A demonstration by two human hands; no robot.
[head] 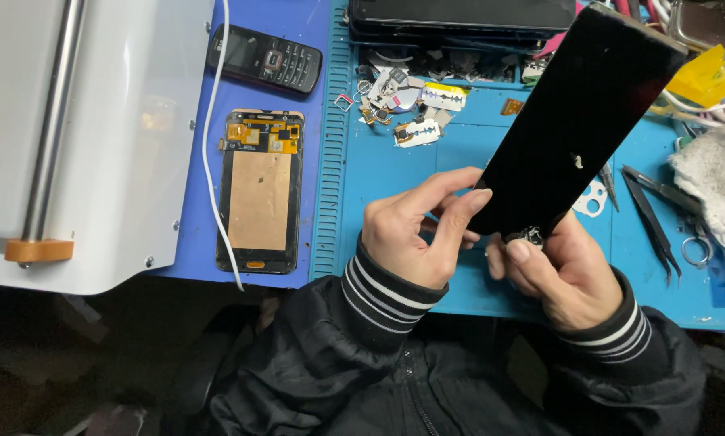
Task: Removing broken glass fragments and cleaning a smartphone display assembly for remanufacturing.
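Black and glossy, a long screen panel (576,121) is held tilted above the blue worktop mat (394,173) — its lower end is gripped between the left hand (415,230) and the right hand (560,270), both closed on it. Razor blades (431,113) and tweezers (653,214) lie nearby — a dismantled phone (260,190) rests well to the left.

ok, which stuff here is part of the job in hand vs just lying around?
In hand:
- black phone screen panel, held by left hand and right hand

Lying about:
- opened phone back
- keypad phone
- razor blades
- tweezers
- white cable
- cloth
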